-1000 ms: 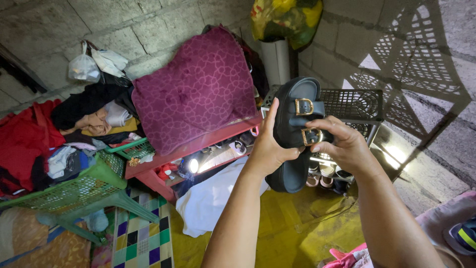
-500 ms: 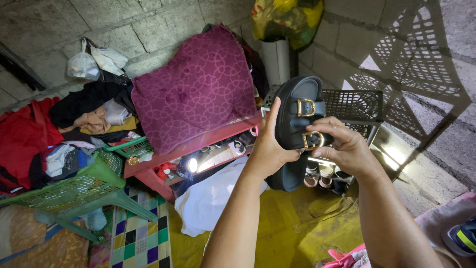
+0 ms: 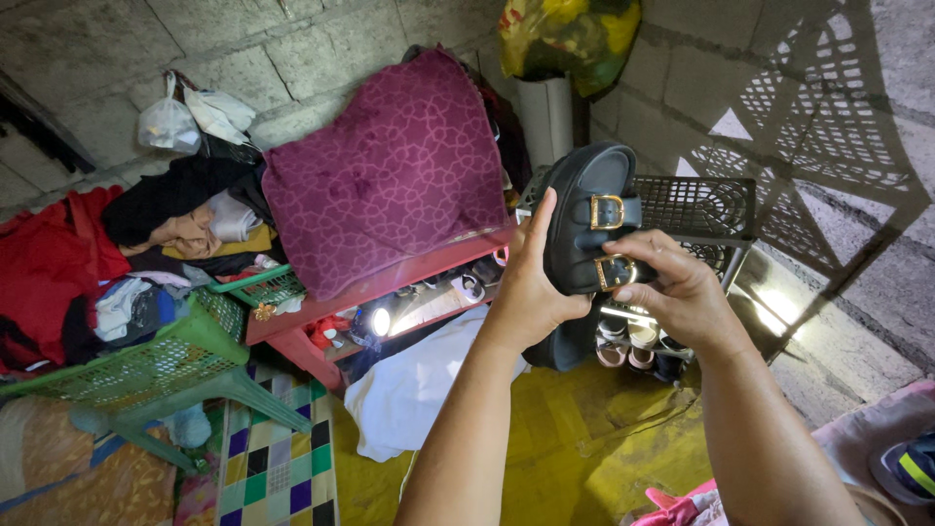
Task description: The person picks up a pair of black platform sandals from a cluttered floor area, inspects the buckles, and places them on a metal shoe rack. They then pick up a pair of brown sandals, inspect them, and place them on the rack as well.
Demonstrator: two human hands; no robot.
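We hold a black sandal point(image 3: 584, 229) upright before the dark plastic crate point(image 3: 701, 206). Our left hand point(image 3: 531, 282) cups its side; our right hand point(image 3: 672, 282) pinches the lower gold buckle point(image 3: 615, 274).

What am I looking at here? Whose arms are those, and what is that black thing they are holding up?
The picture comes from a camera worn on a person's head, looking down, so the two bare arms are that person's own. The left hand grips the side of a chunky black sandal with two gold buckles, held up in the air. The right hand pinches the strap at the lower gold buckle. Behind them is a low red shelf with a purple patterned cloth draped over it. To the left stands a green plastic basket with piled clothes. Below are a yellow floor and a checked mat. A black plastic crate stands behind the sandal.
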